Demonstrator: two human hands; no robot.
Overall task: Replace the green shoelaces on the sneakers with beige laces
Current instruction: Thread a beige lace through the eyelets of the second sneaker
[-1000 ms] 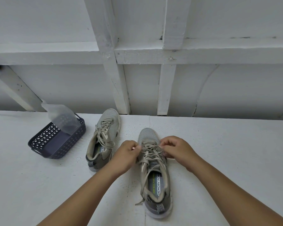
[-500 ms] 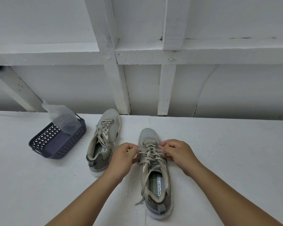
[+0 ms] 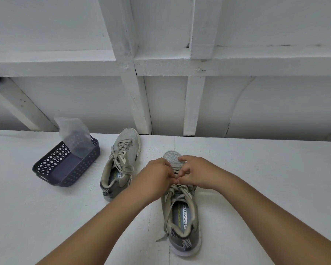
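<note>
Your two forearms reach in from the lower edge and meet over the near sneaker (image 3: 182, 222), which lies on the white surface (image 3: 266, 178) with its toe pointing away from you and its heel toward you. Your left hand (image 3: 157, 175) sits just left of the laced part, knuckles up, fingers curled in toward the middle. Your right hand (image 3: 197, 174) mirrors it from the other side, fingers bent down and inward. The fingertips of both hands come together over the beige lace (image 3: 177, 191) near the front eyelets, and each grip appears pinched on a strand there, though the exact hold is hidden under your knuckles. Below your hands the lace crosses loosely down the tongue, and one loose end trails off the left side of the heel onto the surface.

The second sneaker (image 3: 120, 163) lies to the left and a little farther off, toe also pointing away, already threaded with a beige lace whose ends lie slack over its opening. It is apart from both hands.

Farther left, a dark perforated basket (image 3: 65, 169) stands on the surface, near that sneaker but not touching it. A clear plastic bag (image 3: 74, 136) stands up in its far end, poking above the rim. What else it holds cannot be told.
</note>
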